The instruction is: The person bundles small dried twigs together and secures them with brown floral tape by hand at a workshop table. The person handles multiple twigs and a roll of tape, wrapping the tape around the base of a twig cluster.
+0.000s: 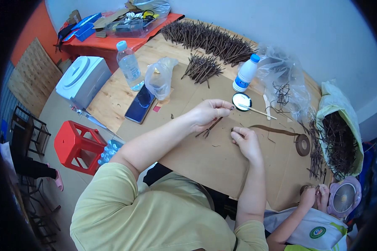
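Note:
My left hand is closed in a pinch over the cardboard, holding a thin brown artificial twig. Its forked end points down toward me, and a dark tip shows at my fingertips. Just right of it, my right hand has thumb and finger pressed together with a small dark bit at the tips, too small to name. A strip of brown tape runs from its roll to beside my right hand; whether the fingers grip its end cannot be made out.
Brown twigs lie in a small pile and a long heap at the back. A white bottle, a round lid of white paste with a stick, a phone and a water bottle stand around. Another person's hands work at right.

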A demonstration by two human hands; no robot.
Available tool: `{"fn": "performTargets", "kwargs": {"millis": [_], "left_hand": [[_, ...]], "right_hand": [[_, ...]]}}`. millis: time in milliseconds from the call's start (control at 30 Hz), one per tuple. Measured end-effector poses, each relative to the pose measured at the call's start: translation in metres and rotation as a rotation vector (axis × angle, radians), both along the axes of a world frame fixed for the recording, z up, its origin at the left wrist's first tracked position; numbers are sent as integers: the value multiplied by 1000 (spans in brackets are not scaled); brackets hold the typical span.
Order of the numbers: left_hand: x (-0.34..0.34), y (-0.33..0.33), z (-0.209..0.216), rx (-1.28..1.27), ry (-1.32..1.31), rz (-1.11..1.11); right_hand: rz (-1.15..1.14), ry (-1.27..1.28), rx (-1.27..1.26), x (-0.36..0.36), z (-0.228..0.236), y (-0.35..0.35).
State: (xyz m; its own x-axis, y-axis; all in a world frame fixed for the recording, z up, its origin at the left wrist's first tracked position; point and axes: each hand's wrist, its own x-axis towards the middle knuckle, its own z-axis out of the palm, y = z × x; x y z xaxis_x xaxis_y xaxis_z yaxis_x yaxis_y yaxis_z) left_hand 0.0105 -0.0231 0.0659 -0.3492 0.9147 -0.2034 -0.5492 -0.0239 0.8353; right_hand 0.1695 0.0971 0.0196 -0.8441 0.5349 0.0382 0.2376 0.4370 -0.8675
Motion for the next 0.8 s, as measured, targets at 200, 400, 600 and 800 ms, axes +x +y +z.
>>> {"fn": "performTargets", "kwargs": {"millis": [200,400,600,800], "left_hand": [[12,-16,0,105,-90,-16],[22,-10,1,104,-12,104],[27,3,-13,120,-10,104],[18,8,-20,155,-165,21]], "right_hand": [[17,-135,191,1,27,-20],[-116,165,-166,4,23,-54],[-100,362,-499,2,8,-62],[-60,368,-691,2,6,-54]]}}
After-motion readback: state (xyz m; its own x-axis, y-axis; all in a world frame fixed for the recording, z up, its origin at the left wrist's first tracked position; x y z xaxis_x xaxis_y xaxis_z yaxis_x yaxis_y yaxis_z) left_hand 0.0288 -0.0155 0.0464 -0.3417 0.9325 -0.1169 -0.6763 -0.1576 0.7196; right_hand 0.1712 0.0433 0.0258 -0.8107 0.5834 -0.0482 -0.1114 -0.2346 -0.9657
